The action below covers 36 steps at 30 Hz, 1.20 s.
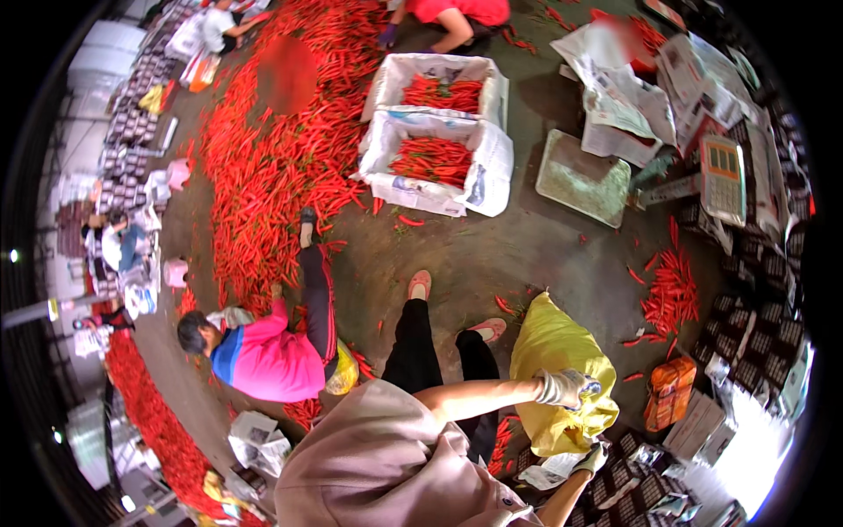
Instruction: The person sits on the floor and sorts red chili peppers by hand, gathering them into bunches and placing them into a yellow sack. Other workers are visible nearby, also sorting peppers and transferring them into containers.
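Observation:
A bulging yellow woven sack (558, 344) stands on the floor beside my right foot. My left hand (567, 388), in a pale knitted glove, is closed on the sack's upper part. Lower down, at the sack's near edge, my right hand (594, 458) in a similar glove is closed on the gathered yellow material. What the sack holds is hidden. A sheet of printed paper (551, 472) lies just below the sack, close to my right hand.
A large heap of red chilli peppers (281, 167) covers the floor at left; a co-worker in pink (272, 356) bends beside it. Two paper-lined crates (487, 171) hold chillies. A platform scale (584, 178), loose chillies (672, 294), an orange bundle (670, 393) and stacked dark crates (755, 342) are at right.

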{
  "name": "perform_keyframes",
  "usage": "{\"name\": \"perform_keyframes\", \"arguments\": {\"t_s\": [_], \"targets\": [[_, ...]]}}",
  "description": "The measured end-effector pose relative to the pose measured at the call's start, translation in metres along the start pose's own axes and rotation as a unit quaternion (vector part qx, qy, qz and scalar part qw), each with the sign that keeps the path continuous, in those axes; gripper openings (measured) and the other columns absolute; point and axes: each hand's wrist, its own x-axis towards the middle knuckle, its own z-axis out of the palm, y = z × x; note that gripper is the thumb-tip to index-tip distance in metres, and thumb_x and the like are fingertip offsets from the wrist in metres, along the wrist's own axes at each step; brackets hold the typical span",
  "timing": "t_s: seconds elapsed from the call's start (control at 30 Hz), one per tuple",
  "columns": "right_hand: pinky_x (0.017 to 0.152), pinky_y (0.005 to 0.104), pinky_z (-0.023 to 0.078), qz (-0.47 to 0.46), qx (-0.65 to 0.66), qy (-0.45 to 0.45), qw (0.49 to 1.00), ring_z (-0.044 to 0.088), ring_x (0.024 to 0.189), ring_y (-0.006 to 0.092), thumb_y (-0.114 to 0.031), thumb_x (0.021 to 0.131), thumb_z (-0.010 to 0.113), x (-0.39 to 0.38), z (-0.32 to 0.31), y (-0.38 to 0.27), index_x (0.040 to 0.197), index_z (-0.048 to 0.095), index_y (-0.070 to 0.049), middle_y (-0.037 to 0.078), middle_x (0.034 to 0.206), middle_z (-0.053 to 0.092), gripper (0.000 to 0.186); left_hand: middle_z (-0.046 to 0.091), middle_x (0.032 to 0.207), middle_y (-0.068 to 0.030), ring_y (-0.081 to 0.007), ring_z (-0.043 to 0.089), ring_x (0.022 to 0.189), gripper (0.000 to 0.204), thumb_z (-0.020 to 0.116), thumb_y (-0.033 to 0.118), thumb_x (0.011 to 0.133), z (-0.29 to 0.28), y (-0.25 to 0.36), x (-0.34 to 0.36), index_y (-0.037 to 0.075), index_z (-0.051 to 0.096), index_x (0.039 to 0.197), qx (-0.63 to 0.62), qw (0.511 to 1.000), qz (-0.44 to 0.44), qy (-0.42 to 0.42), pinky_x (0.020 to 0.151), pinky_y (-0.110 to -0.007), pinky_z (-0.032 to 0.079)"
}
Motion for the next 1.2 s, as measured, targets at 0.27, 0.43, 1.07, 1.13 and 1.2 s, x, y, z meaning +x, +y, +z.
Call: {"name": "perform_keyframes", "arguments": {"t_s": [0.27, 0.43, 1.07, 1.13, 1.2], "targets": [[0.081, 0.0325, 0.044, -0.327, -0.203, 0.156, 0.910, 0.057, 0.086, 0.0218, -0.013, 0.083, 0.060, -0.099, 0.187, -0.129, 0.104, 0.058, 0.000, 0.009, 0.095, 0.062, 0.024, 0.064, 0.093, -0.0031, -0.0114, 0.058, 0.084, 0.043, 0.073, 0.015, 0.076, -0.116, -0.108, -0.132, 0.007, 0.054, 0.115, -0.294, 0.930, -0.096, 0.199, 0.073, -0.026, 0.049], [0.076, 0.0306, 0.047, -0.337, -0.264, -0.057, 0.902, 0.058, 0.080, 0.0191, -0.011, 0.081, 0.059, -0.147, 0.317, -0.120, 0.103, 0.058, -0.002, 0.006, 0.091, 0.063, 0.024, 0.064, 0.090, -0.0023, -0.0090, 0.056, 0.078, 0.032, 0.069, 0.015, 0.079, -0.156, -0.208, -0.237, 0.002, 0.060, 0.107, -0.394, 0.825, -0.188, 0.358, 0.067, -0.025, 0.047], [0.058, 0.0278, 0.051, -0.028, -0.471, -0.498, 0.728, 0.065, 0.068, 0.0198, -0.019, 0.087, 0.055, -0.278, 0.777, -0.050, 0.104, 0.062, -0.004, 0.011, 0.086, 0.067, 0.023, 0.063, 0.075, -0.0035, -0.0120, 0.057, 0.063, 0.015, 0.060, 0.018, 0.086, -0.284, -0.437, -0.486, 0.006, 0.064, 0.094, -0.606, 0.479, -0.197, 0.604, 0.057, -0.027, 0.045], [0.059, 0.0286, 0.051, -0.050, -0.443, -0.518, 0.730, 0.065, 0.069, 0.0199, -0.021, 0.088, 0.054, -0.262, 0.831, -0.036, 0.104, 0.062, -0.004, 0.010, 0.088, 0.067, 0.024, 0.065, 0.080, -0.0051, -0.0152, 0.060, 0.070, 0.021, 0.061, 0.021, 0.085, -0.334, -0.427, -0.505, 0.003, 0.064, 0.096, -0.568, 0.453, -0.203, 0.656, 0.064, -0.030, 0.047], [0.061, 0.0290, 0.050, -0.032, -0.425, -0.512, 0.746, 0.065, 0.072, 0.0198, -0.022, 0.089, 0.053, -0.275, 0.883, -0.022, 0.104, 0.061, -0.006, 0.010, 0.089, 0.067, 0.024, 0.066, 0.085, -0.0062, -0.0190, 0.061, 0.076, 0.029, 0.063, 0.026, 0.084, -0.363, -0.424, -0.519, 0.001, 0.064, 0.099, -0.537, 0.398, -0.235, 0.706, 0.072, -0.032, 0.047]]}}
